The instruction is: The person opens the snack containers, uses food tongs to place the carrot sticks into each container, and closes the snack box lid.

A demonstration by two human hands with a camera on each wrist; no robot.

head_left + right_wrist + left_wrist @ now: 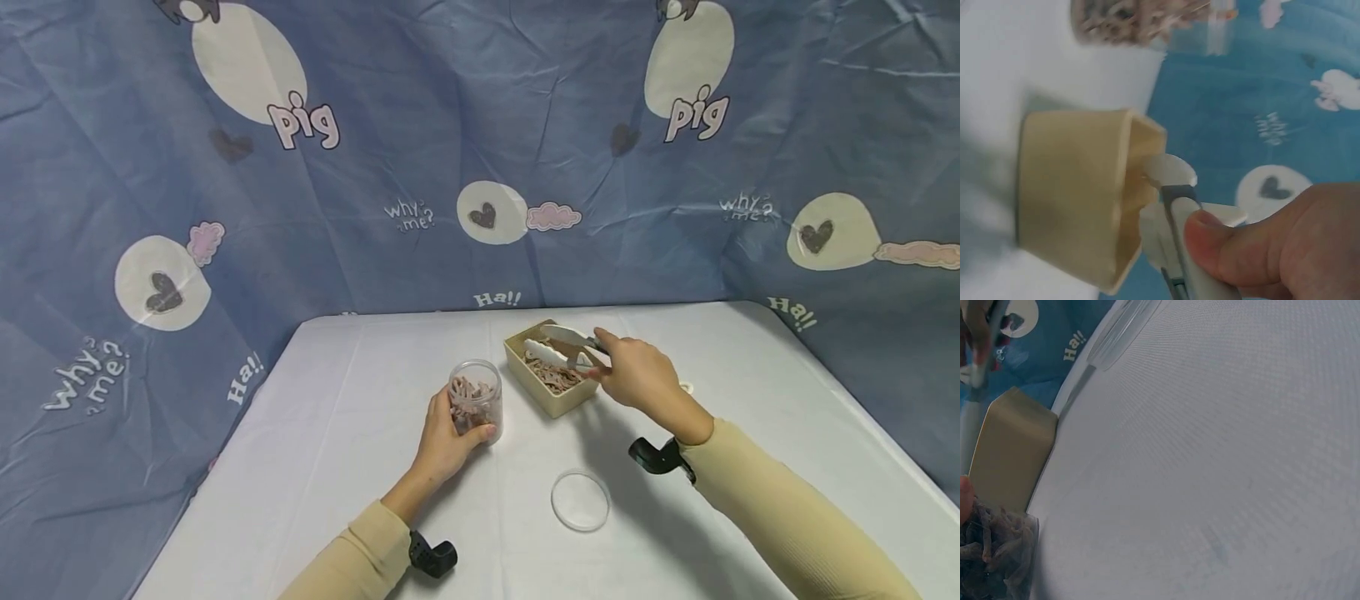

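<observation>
My left hand (442, 446) grips a clear jar (477, 417) that stands upright without its lid and holds brownish-pink dried strips. To its right sits a beige rectangular box (553, 402) with more of these strips (558, 377) inside. White-tipped tongs (551, 354) are held in my right hand (637, 372), their two arms spread over the box. In the right wrist view the tongs' tips (1169, 170) reach in at the box's (1072, 194) opening. Whether they touch the strips is hidden there. The left wrist view shows only part of the jar (1022, 550).
A round clear lid or ring (581, 501) lies on the white-covered table (360, 442) nearer to me. Something small and pale (686, 387) shows partly behind my right wrist. A blue printed cloth (420, 150) hangs behind the table.
</observation>
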